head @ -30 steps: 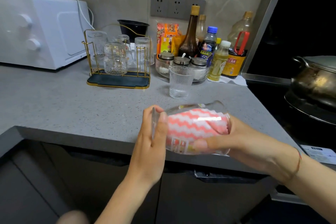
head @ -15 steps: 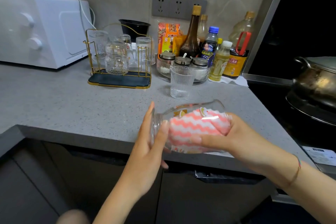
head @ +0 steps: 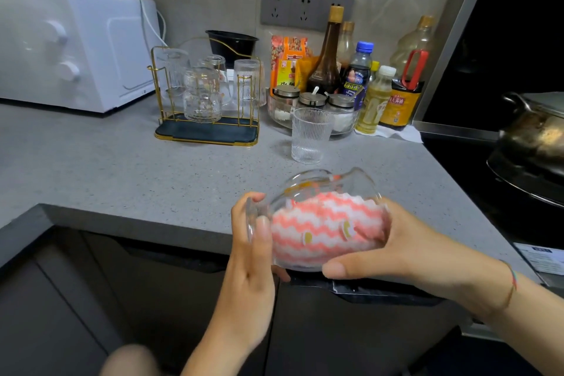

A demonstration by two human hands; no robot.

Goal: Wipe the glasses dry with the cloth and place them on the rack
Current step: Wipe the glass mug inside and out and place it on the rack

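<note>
The left thumb (head: 263, 230) lies flat against the closed base of the glass (head: 305, 189), and the other left fingers curl round the far side of that base, so the left hand (head: 253, 256) grips the glass by its bottom end. The right thumb (head: 335, 270) presses the outside of the glass wall from below. The remaining right fingers go into the mouth of the glass and are hidden by the cloth (head: 323, 229); their position cannot be determined. The right hand (head: 421, 253) thus clamps cloth and wall together.

The glass lies on its side in the air, above the front edge of the counter (head: 122, 168) and clear of its surface. The pink-and-white zigzag cloth fills most of the interior.

Step in hand, by judgement: drying the inside of this glass, probably by turning glass and cloth against each other.

The rack (head: 207, 133) stands towards the back edge of the counter, just beside the microwave (head: 70, 46), and carries several inverted glasses. A ribbed glass (head: 309, 137) stands upright on the counter, just in front of the lidded jars (head: 311, 99), between the rack and the held glass. It is not yet on the rack.

Next move, by judgement:
1. Withdraw the cloth from the mouth.
2. Invert the glass.
3. Lower it onto a free rack position without striking the neighbouring glasses.
</note>
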